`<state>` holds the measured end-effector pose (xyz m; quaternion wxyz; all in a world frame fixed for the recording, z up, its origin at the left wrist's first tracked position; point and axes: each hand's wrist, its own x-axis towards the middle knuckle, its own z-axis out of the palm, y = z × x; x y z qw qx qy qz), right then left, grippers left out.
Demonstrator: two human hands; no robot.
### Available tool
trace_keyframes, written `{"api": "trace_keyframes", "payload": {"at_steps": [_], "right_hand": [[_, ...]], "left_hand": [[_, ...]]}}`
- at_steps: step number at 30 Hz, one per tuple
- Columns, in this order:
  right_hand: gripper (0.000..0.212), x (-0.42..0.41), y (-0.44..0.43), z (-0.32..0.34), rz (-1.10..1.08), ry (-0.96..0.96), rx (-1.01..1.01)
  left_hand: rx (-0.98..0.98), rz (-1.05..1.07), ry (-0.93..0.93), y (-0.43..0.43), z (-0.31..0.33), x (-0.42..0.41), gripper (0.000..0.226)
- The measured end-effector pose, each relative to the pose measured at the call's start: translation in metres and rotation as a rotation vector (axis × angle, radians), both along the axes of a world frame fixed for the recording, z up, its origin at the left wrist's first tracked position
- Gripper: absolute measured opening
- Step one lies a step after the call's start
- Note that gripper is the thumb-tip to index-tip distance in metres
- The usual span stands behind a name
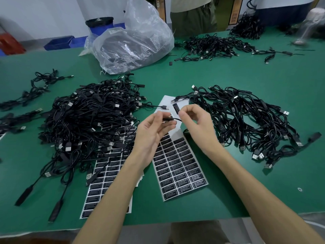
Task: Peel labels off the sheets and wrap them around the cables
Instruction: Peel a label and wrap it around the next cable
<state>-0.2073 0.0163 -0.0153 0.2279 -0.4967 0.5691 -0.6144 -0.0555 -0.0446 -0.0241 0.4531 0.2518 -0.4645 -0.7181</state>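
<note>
Fingers [167,126] pinching cable [174,119], label [176,108] just above

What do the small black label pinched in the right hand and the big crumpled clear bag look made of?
The small black label: probably matte sticker film or coated paper; stands stiff, no glare. The big crumpled clear bag: thin glossy plastic film; see-through, wrinkled, glinting.

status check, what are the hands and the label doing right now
Left hand grips cable. Right hand pinches peeled label, not yet wrapped. Cable pile overlaps left sheet.
</note>
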Motion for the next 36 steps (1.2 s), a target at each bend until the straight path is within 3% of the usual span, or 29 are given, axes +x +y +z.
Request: {"api": "trace_keyframes", "payload": {"at_steps": [3,9,25,36], "right_hand": [[0.01,-0.0013,0.0013,0.0054,0.061,-0.221,0.008],[0.012,0.0014,0.0011,0.0064,0.074,-0.355,0.009],[0.008,0.0037,0.0022,0.0058,0.153,-0.312,0.037],[0.019,0.0038,0.0002,0.0013,0.203,-0.236,0.013]], "left_hand": [[-0.024,0.059,-0.006,-0.0005,0.0,0.0018,0.025],[-0.061,0.16,-0.093,-0.0012,-0.0027,0.0027,0.022],[-0.136,0.123,-0.153,-0.0003,-0.0006,0.0013,0.015],[-0.236,0.125,-0.19,-0.0008,-0.0062,-0.0011,0.009]]}}
